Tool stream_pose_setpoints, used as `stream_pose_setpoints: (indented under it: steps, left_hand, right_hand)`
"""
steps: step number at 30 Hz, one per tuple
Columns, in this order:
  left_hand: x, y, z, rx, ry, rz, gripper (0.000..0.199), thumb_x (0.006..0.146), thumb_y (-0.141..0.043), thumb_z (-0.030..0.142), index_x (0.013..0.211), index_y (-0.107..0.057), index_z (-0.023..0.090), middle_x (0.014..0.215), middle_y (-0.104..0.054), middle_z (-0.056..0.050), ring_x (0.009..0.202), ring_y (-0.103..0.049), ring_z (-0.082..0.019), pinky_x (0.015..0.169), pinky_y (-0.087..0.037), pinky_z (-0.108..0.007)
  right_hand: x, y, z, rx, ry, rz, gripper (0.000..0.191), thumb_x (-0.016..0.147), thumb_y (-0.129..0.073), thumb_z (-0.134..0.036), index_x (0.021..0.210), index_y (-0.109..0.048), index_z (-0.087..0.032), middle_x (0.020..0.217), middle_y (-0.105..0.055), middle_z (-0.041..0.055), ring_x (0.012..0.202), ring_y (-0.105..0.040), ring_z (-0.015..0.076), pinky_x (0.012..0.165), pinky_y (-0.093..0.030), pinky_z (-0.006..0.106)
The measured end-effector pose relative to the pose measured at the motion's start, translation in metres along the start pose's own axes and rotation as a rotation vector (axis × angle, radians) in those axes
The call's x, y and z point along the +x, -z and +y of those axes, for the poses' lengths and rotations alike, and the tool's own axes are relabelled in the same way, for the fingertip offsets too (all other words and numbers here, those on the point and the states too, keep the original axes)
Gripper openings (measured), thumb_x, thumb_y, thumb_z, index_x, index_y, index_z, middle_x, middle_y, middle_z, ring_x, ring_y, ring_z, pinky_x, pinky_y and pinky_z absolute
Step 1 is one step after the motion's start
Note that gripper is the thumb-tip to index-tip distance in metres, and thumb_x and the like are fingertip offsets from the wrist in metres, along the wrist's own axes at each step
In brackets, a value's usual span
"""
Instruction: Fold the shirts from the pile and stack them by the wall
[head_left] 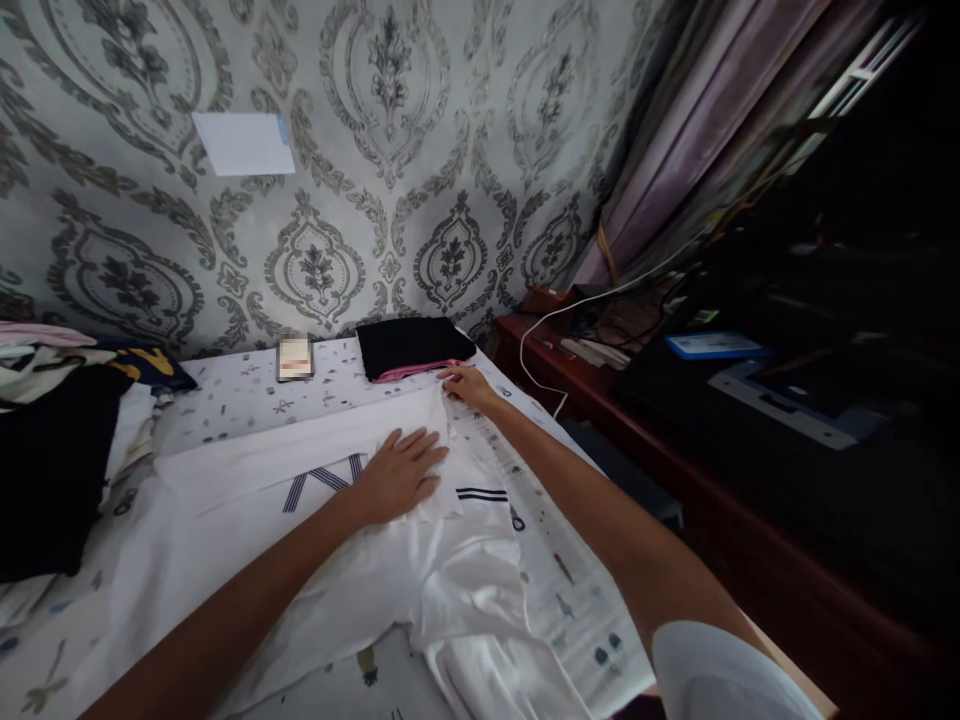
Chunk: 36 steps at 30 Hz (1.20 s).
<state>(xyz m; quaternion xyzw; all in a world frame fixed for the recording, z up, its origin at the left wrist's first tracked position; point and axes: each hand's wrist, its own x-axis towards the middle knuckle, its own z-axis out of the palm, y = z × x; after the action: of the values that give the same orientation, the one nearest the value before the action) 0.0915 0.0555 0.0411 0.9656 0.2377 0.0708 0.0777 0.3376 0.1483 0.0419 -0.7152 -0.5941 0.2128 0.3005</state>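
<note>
Black folded cloth [412, 345] lies just beyond the right hand [466, 387].

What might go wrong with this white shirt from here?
The white shirt is rumpled on its near side, so creases could set in. The right hand is close to the folded black clothing and might nudge it. The left hand, flat on the shirt, could drag the fabric askew.

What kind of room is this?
Probably a bedroom: a bed-like surface under a patterned sheet, heaped clothes at its left end, and a purple curtain beside damask-style wallpaper.
</note>
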Motion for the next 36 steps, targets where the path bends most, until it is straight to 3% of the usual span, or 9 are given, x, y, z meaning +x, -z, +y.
stream_pose_setpoints:
  steps: [6, 9, 13, 18, 22, 25, 29, 33, 36]
  left_hand:
    - [0.000, -0.001, -0.001, -0.013, 0.009, 0.014, 0.048, 0.104, -0.035, 0.041, 0.147, -0.045, 0.024, 0.160, -0.040, -0.011, 0.150, -0.032, -0.028, 0.121, -0.025, -0.055]
    - [0.001, 0.000, 0.000, -0.023, 0.016, -0.002, 0.047, 0.103, -0.037, 0.040, 0.146, -0.046, 0.023, 0.160, -0.040, -0.011, 0.151, -0.031, -0.028, 0.121, -0.023, -0.055]
    - [-0.006, 0.010, 0.006, -0.082, 0.006, -0.067, 0.049, 0.102, -0.041, 0.040, 0.147, -0.045, 0.021, 0.162, -0.037, -0.012, 0.152, -0.026, -0.030, 0.122, -0.021, -0.056]
    - [-0.042, 0.036, -0.001, -0.229, -0.068, -0.034, 0.045, 0.102, -0.043, 0.036, 0.143, -0.048, 0.021, 0.148, -0.054, -0.012, 0.138, -0.049, -0.025, 0.116, -0.036, -0.044]
    - [-0.075, 0.050, -0.031, -0.241, 0.115, 0.149, 0.043, 0.103, -0.038, 0.040, 0.139, -0.051, 0.021, 0.143, -0.058, -0.012, 0.135, -0.050, -0.024, 0.114, -0.039, -0.041]
    - [-0.096, 0.054, -0.056, -0.182, 0.351, 0.172, 0.051, 0.103, -0.034, 0.045, 0.145, -0.044, 0.016, 0.153, -0.047, -0.016, 0.144, -0.041, -0.026, 0.119, -0.032, -0.044]
    - [-0.128, 0.053, -0.080, -0.148, 0.623, 0.054, 0.063, 0.102, -0.027, 0.052, 0.152, -0.034, 0.013, 0.162, -0.034, -0.019, 0.152, -0.027, -0.030, 0.121, -0.025, -0.050]
    - [-0.173, 0.048, -0.104, -0.093, 0.734, 0.029, 0.072, 0.099, -0.029, 0.059, 0.154, -0.030, 0.013, 0.166, -0.023, -0.018, 0.155, -0.016, -0.030, 0.124, -0.013, -0.056]
    - [-0.202, 0.050, -0.126, -0.093, 0.773, 0.071, 0.074, 0.096, -0.032, 0.060, 0.152, -0.033, 0.012, 0.165, -0.024, -0.019, 0.155, -0.017, -0.031, 0.124, -0.013, -0.056]
  right_hand:
    - [-0.028, 0.004, -0.011, -0.049, 0.189, 0.091, 0.035, 0.087, -0.055, -0.019, 0.118, -0.072, -0.020, 0.115, -0.066, 0.0077, 0.070, -0.060, 0.0129, 0.074, -0.052, 0.029]
    - [-0.040, -0.003, -0.020, -0.280, 0.322, 0.084, 0.030, 0.092, -0.056, -0.033, 0.113, -0.074, -0.020, 0.117, -0.065, 0.0087, 0.083, -0.063, 0.0177, 0.080, -0.049, 0.030]
    - [-0.045, -0.007, -0.027, -0.532, 0.265, -0.010, 0.031, 0.096, -0.048, -0.026, 0.116, -0.072, -0.022, 0.117, -0.067, 0.0077, 0.096, -0.065, 0.0204, 0.080, -0.046, 0.029]
    - [-0.053, -0.008, -0.039, -0.609, 0.255, 0.042, 0.033, 0.095, -0.045, -0.020, 0.114, -0.072, -0.019, 0.117, -0.068, 0.0110, 0.106, -0.062, 0.0256, 0.083, -0.048, 0.033]
    - [-0.073, -0.028, -0.057, -0.550, 0.489, 0.060, 0.032, 0.095, -0.045, -0.022, 0.112, -0.073, -0.017, 0.119, -0.068, 0.0131, 0.113, -0.059, 0.0276, 0.098, -0.046, 0.039]
    - [-0.088, -0.055, -0.069, -0.484, 0.670, -0.028, 0.039, 0.099, -0.044, -0.032, 0.125, -0.067, -0.015, 0.139, -0.060, 0.0155, 0.129, -0.052, 0.0290, 0.111, -0.040, 0.044]
    - [-0.100, -0.085, -0.076, -0.465, 0.652, -0.136, 0.052, 0.103, -0.035, -0.045, 0.143, -0.053, -0.018, 0.155, -0.045, 0.0154, 0.145, -0.038, 0.0299, 0.116, -0.034, 0.049]
    - [-0.105, -0.092, -0.075, -0.464, 0.607, -0.186, 0.053, 0.104, -0.034, -0.047, 0.149, -0.048, -0.023, 0.160, -0.038, 0.0131, 0.150, -0.031, 0.0308, 0.118, -0.029, 0.054]
    - [-0.105, -0.088, -0.074, -0.462, 0.615, -0.192, 0.052, 0.103, -0.036, -0.046, 0.149, -0.048, -0.025, 0.161, -0.038, 0.0129, 0.151, -0.030, 0.0310, 0.118, -0.029, 0.055]
